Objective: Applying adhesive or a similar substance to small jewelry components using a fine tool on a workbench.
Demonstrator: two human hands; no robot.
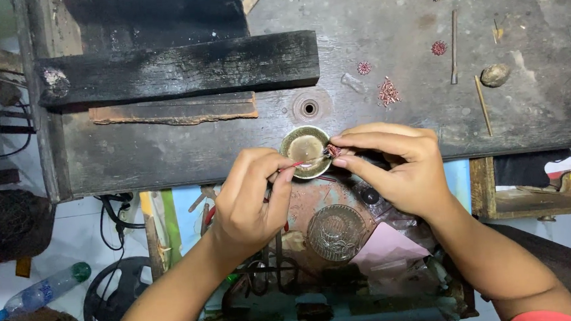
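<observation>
A small round metal dish [305,147] rests at the front edge of a worn dark workbench [398,45]. My left hand [251,200] pinches a thin red-tipped tool [294,166] whose end reaches the dish's rim. My right hand [397,169] holds a tiny reddish beaded piece [332,151] between thumb and forefinger, right beside the dish. The two hands nearly meet over the bench edge.
Small reddish bead clusters [388,93] lie on the bench with thin sticks [454,47], a pebble-like lump [494,75] and a charred wooden block [178,69]. Below the bench sit a round patterned metal lid [336,232], scissors [271,270], pink paper [386,244] and clutter. A plastic bottle [43,290] lies on the floor.
</observation>
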